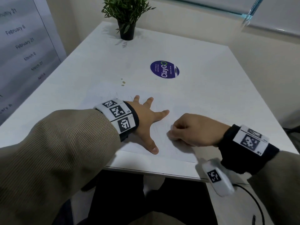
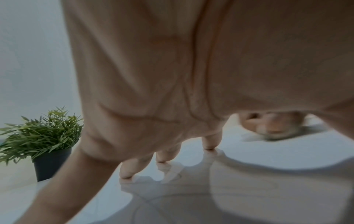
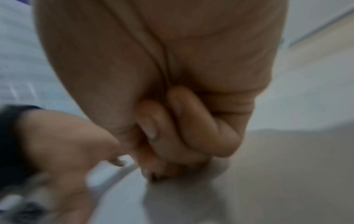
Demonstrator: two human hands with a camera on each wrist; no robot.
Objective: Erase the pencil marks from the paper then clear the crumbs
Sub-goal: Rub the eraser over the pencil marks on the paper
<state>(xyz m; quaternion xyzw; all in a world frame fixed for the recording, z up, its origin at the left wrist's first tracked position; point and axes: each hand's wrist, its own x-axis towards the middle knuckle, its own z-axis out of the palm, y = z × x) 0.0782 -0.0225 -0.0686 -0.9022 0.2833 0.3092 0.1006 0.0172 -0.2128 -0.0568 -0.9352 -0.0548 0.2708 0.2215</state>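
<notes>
Left hand [image 1: 146, 120] spread flat, pinning paper [image 1: 175, 148] at near edge of white bench [image 1: 211, 88], long axis running left-right. Right hand [image 1: 193, 130] curled tight, pressed to sheet; contents hidden. Open benchtop beyond toward potted plant [image 1: 126, 15].

The right hand [image 1: 193, 129] is curled over whatever it holds, so the eraser cannot be made out. The right wrist view is blurred. Pencil marks [image 1: 113, 95] on the paper [image 1: 175, 150] are too faint to read. The left sleeve [image 1: 56, 143] hides the desk's [image 1: 211, 82] near-left edge.
</notes>
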